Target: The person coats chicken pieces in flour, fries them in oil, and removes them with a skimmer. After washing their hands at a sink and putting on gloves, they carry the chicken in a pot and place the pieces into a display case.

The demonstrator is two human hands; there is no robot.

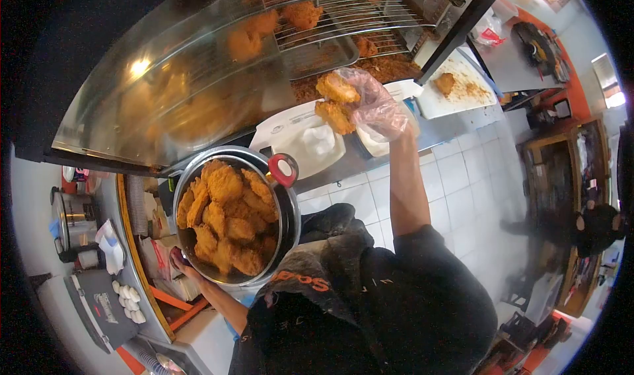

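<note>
A large steel pot [290,243] full of fried chicken pieces [228,220] is in front of my body at the left. My left hand [179,259] is closed at the pot's outer lower left side; its fingers are partly hidden. A red knob-like part [282,170] shows at the pot's right rim. In a clear plastic glove, my right hand [376,107] grips fried chicken [338,101], seemingly two pieces. It is above an open white takeaway box [386,140]. Beside that, another open white box [317,150] has something white and crumpled inside.
A glass display cabinet [198,91] with wire racks [356,11] and more fried chicken stands ahead. At the right, a white cutting board [462,87] bears a chicken piece and crumbs. Wooden shelves [574,170] line the far right; a person in dark clothes [588,229] is there.
</note>
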